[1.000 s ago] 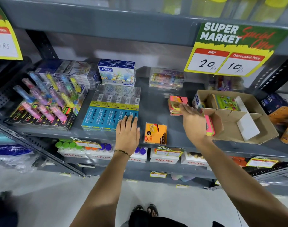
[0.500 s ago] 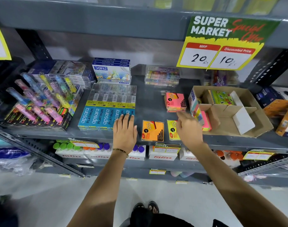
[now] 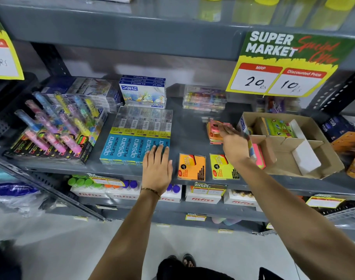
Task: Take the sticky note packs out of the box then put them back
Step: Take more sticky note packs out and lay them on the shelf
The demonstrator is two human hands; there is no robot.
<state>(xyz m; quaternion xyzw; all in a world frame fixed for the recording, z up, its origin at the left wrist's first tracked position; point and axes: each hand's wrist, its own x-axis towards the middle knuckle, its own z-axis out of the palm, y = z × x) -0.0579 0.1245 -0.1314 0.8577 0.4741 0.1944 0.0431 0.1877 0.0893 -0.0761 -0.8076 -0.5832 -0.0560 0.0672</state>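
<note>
Two sticky note packs, orange (image 3: 191,167) and yellow (image 3: 223,167), lie side by side at the shelf (image 3: 188,136) front, likely set out in a row. Left hand (image 3: 157,170) rests flat, fingers spread, steadying. Right hand (image 3: 234,145), blurred, has moved from the yellow pack toward the pink stack (image 3: 214,132); grip unclear. Beyond, the box (image 3: 313,126) keeps more packs.

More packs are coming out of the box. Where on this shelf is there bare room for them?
Bare shelf lies between the apsara boxes and the pink pack stack, running back toward the clear crayon cases. The front edge is crowded: orange pack, yellow pack, left hand. The cardboard box fills the right.
</note>
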